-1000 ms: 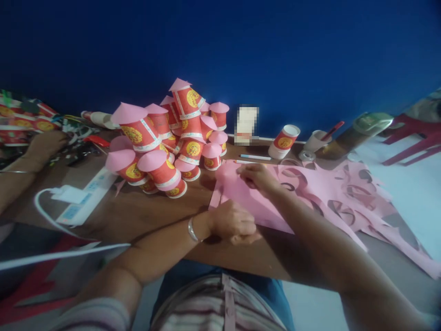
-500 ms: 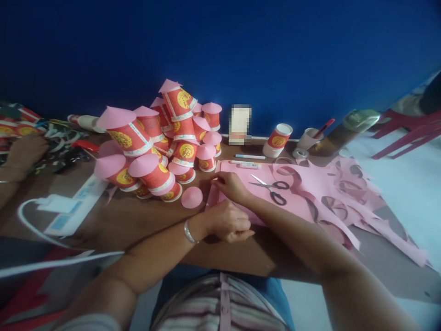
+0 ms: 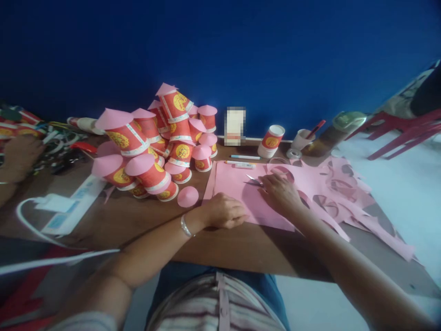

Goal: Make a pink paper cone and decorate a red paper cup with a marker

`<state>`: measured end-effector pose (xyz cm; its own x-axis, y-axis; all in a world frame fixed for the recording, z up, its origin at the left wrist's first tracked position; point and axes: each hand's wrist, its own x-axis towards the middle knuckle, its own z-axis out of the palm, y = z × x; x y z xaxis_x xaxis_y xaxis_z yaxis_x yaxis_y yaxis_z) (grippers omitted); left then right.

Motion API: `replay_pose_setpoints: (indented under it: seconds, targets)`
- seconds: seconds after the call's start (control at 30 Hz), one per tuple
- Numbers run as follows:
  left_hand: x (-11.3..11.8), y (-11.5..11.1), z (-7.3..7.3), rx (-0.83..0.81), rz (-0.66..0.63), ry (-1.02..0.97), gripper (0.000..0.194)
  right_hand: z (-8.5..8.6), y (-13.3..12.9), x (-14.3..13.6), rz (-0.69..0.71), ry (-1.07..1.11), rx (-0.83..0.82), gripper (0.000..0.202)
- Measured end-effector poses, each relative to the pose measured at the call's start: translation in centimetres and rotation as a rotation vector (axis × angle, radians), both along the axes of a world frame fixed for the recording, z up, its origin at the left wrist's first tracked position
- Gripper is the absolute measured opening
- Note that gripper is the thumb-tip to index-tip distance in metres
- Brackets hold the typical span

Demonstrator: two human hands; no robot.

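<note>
My right hand (image 3: 280,193) lies over the handles of a pair of scissors (image 3: 252,180), its fingers bent around them. The open blades point left, over the pink paper (image 3: 230,184). Near the lower left edge of that paper my left hand (image 3: 227,211) is closed with its fingers curled under. Whatever it may hold is hidden. A small pink paper cone (image 3: 188,196) sits on the table to the left of the paper. A glue stick (image 3: 245,166) lies across the paper's top edge.
Red paper cups with pink cone tops (image 3: 148,172) are heaped on the left. A white power strip (image 3: 72,207) is beside them. Pink paper scraps (image 3: 341,193) spread to the right. A bottle (image 3: 339,128) stands at the back. Another person's hand (image 3: 22,151) is far left.
My right hand has moved right from the paper's left edge onto the scissors' handles. My left hand has shifted slightly up, staying closed. The pink paper lies flatter at its left side.
</note>
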<state>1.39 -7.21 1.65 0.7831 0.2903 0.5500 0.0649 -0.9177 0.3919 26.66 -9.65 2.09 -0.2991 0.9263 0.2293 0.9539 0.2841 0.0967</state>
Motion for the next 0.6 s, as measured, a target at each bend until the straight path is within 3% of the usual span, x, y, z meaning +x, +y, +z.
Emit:
replay_pose_setpoints:
  seconds: [0.07,0.17,0.33,0.43,0.53,0.6]
  targets:
    - [0.6,0.7,0.1,0.165,0.017,0.029,0.033,-0.2,0.1,0.2,-0.017,-0.016,-0.078,0.024]
    - [2.0,1.8,0.7,0.264,0.050,0.075,0.039,-0.4,0.7,-0.5,0.018,-0.054,-0.160,0.029]
    - [3.0,1.9,1.8,0.379,0.031,0.183,0.040,0.0,1.4,-0.6,0.050,-0.131,-0.138,0.026]
    - [0.5,0.9,2.2,0.405,0.008,0.335,0.028,0.2,1.2,0.7,-0.005,-0.146,-0.050,0.027]
    - [-3.9,-0.5,2.5,0.346,0.249,0.491,0.010,0.1,0.8,2.0,-0.034,-0.172,-0.039,0.028]
    - [-7.0,-1.2,2.6,0.333,0.366,0.583,0.010,-0.1,0.6,2.3,-0.055,-0.185,-0.085,0.028]
